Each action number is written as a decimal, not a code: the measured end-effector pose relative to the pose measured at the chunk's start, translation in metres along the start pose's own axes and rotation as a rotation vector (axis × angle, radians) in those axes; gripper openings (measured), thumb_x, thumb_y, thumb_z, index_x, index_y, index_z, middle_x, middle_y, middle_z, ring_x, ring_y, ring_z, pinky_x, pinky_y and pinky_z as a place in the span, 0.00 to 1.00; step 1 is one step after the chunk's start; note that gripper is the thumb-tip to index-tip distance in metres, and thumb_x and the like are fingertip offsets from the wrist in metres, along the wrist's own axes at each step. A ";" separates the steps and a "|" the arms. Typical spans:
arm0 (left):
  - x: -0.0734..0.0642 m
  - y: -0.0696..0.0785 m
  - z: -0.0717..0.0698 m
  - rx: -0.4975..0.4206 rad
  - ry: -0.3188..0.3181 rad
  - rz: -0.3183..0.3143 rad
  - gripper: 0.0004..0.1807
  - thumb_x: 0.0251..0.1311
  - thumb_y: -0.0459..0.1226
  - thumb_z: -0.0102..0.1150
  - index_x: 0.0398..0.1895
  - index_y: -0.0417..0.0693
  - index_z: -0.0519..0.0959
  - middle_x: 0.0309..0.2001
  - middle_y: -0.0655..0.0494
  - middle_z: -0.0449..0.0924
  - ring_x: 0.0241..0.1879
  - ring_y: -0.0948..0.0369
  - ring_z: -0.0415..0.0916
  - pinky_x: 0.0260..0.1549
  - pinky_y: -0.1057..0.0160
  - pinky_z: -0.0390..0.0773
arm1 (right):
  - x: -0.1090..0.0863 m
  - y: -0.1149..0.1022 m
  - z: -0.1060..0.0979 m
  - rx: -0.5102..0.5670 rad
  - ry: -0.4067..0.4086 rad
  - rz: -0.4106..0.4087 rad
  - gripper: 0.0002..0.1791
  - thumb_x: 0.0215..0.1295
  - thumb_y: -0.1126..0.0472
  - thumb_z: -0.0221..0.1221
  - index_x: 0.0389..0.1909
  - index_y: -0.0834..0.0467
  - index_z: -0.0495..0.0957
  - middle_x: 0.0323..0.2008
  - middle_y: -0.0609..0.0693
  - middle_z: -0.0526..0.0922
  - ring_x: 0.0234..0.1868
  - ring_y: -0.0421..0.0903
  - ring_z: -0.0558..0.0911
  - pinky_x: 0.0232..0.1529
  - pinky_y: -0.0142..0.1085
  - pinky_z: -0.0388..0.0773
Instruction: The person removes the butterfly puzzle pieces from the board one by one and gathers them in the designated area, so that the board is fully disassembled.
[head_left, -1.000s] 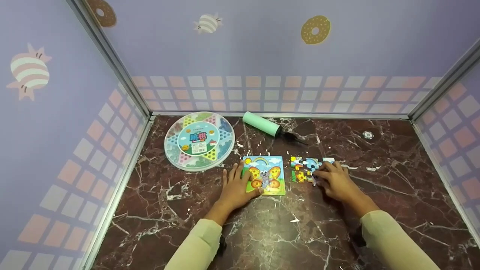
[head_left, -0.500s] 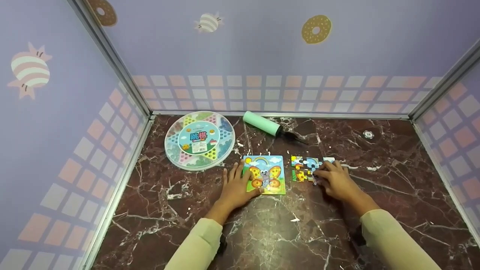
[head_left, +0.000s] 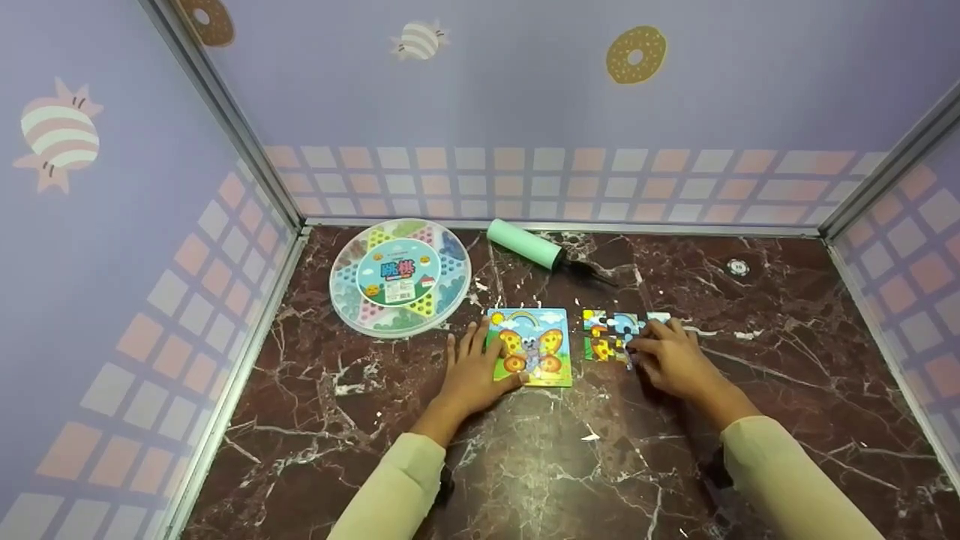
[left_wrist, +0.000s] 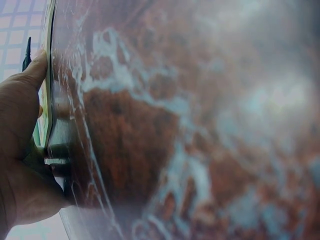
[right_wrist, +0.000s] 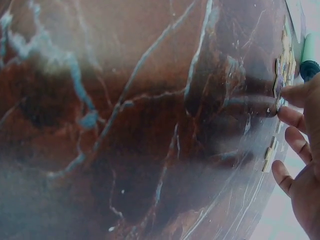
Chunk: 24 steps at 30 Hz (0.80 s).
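Observation:
A square butterfly picture board [head_left: 541, 330] lies flat on the marble-patterned surface. My left hand [head_left: 469, 379] rests on its left side, fingers spread and thumb at the lower edge; in the left wrist view the left hand [left_wrist: 22, 130] lies along the board's edge [left_wrist: 49, 90]. To the right, several jigsaw puzzle pieces [head_left: 594, 321] lie partly joined. My right hand [head_left: 675, 362] pinches a puzzle piece [right_wrist: 277, 82] at the right of this group, largely hidden by the fingers in the head view. Another piece [head_left: 658, 318] lies just beyond the knuckles.
A round Chinese checkers box [head_left: 352, 300] lies at the back left. Near the back wall is a mint-green hand pump [head_left: 525, 244] with a black end. A small round chip [head_left: 738, 267] lies at the back right. Patterned panels stand on three sides.
The head view has tilted slightly, shifting everything a little upward. Left hand and board keep their place; the right fingers move only slightly at the pieces.

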<state>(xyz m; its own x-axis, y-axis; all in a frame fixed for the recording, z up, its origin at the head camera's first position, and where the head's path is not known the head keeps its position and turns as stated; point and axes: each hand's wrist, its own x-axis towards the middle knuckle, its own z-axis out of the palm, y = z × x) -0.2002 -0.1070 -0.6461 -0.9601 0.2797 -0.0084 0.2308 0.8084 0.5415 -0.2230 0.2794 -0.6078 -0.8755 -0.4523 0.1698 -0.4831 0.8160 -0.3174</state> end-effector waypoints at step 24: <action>-0.002 0.004 -0.005 -0.015 -0.014 -0.002 0.32 0.70 0.69 0.63 0.52 0.52 0.76 0.92 0.40 0.44 0.90 0.36 0.41 0.85 0.25 0.31 | 0.008 -0.001 -0.003 -0.012 -0.039 0.003 0.18 0.70 0.52 0.75 0.55 0.56 0.90 0.51 0.56 0.82 0.53 0.59 0.75 0.50 0.63 0.72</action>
<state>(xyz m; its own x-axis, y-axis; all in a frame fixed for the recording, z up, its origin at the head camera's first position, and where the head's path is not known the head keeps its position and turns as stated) -0.1984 -0.1070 -0.6396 -0.9583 0.2850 -0.0212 0.2261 0.8015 0.5537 -0.2290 0.2759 -0.6032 -0.8762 -0.4636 0.1319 -0.4808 0.8216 -0.3062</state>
